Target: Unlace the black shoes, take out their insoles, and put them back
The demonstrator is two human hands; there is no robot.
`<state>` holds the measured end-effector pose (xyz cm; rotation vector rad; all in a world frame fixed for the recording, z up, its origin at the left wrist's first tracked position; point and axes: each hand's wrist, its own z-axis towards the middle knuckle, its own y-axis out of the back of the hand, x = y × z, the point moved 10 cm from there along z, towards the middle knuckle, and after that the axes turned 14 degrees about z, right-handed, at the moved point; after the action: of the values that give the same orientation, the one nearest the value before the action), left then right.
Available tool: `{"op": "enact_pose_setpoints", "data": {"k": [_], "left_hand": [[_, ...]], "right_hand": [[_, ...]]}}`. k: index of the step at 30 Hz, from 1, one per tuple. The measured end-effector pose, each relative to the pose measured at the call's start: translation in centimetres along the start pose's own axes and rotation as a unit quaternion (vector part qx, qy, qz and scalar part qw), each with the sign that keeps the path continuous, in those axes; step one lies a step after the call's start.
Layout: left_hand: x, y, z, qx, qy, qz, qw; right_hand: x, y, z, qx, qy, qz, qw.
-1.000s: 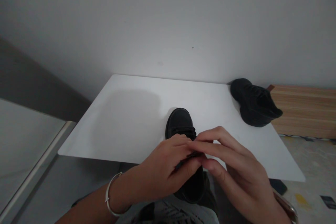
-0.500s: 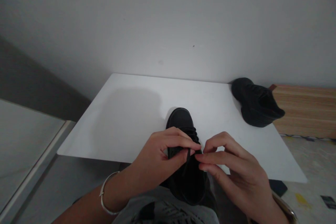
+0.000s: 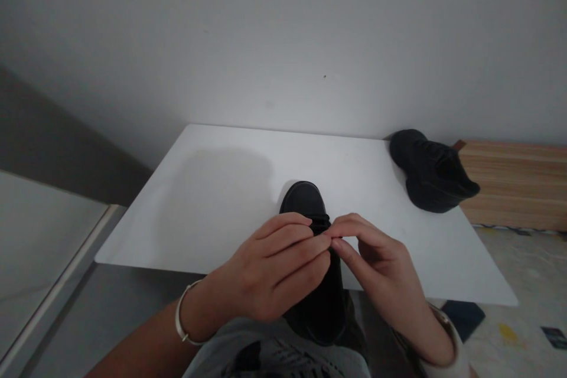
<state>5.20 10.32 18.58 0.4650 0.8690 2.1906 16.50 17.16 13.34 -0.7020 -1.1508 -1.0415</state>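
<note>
A black lace-up shoe (image 3: 305, 196) stands at the near edge of the white table, toe pointing away from me and heel close to my body. My left hand (image 3: 277, 266) lies across its lacing with the fingers curled; the thumb is hidden beneath. It is closed on the black shoelace, most of which it covers. From the right, my right hand (image 3: 381, 263) meets the left fingertips at the shoe's eyelet side. Thumb and index finger pinch a small dark bit of the lace there. The shoe's dark opening shows below the hands.
A second black shoe (image 3: 432, 171) rests tilted at the back right of the white table (image 3: 212, 189), against the wall (image 3: 283, 41). Beyond the table's right edge are a wood-grain board (image 3: 518, 183) and a patterned floor (image 3: 531, 271). A pale panel (image 3: 48, 236) stands at left.
My left hand has rolled over, its back now up and fingers curled over the laces. The right hand has moved left and up, closing from loosely spread fingers into a pinch.
</note>
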Motion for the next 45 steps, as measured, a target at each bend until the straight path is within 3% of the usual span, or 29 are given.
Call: {"op": "enact_pose_setpoints", "data": {"k": [6,10,14,17,21,24,32,35,39,42,45], "left_hand": [[3.0,0.3,-1.4,-0.026,0.112,-0.079,0.990],[4.9,-0.5,-4.1,-0.018,0.187,-0.117,0.975],[5.4,-1.8,-6.6,-0.007,0.241,-0.164,0.956],[5.8,-2.4,-7.0,-0.004,0.292,-0.209,0.933],[6.4,-2.8,-5.8,0.000,0.349,-0.258,0.901],[6.5,-2.7,-4.1,-0.010,0.352,-0.283,0.892],[5.1,-2.9,0.1,-0.028,0.294,-0.289,0.911],[5.3,-3.7,-0.3,-0.017,0.318,-0.316,0.894],[5.9,-5.6,-2.1,0.042,0.367,-0.343,0.863],[5.3,-6.6,-3.0,0.085,0.357,-0.345,0.864],[5.2,-7.0,-3.4,0.085,0.364,-0.345,0.861]], "right_hand": [[0.1,1.6,-0.6,-0.030,0.024,-0.037,0.999],[-1.9,4.2,-1.7,-0.074,-0.016,-0.059,0.995],[-3.1,5.7,-2.7,-0.107,-0.053,-0.029,0.992],[-2.9,5.2,-2.9,-0.117,-0.054,0.033,0.991],[-3.3,2.5,-2.5,-0.075,-0.095,0.166,0.979],[-3.0,1.0,-2.0,-0.047,-0.105,0.182,0.977],[-0.1,-0.9,-0.4,0.044,-0.070,-0.004,0.997],[-0.6,-0.4,-0.4,0.020,-0.079,0.009,0.997],[-1.9,0.6,-0.7,-0.030,-0.097,0.039,0.994],[-1.9,0.7,-0.6,-0.045,-0.091,0.043,0.994],[-1.2,0.6,-0.3,-0.050,-0.079,0.055,0.994]]}}
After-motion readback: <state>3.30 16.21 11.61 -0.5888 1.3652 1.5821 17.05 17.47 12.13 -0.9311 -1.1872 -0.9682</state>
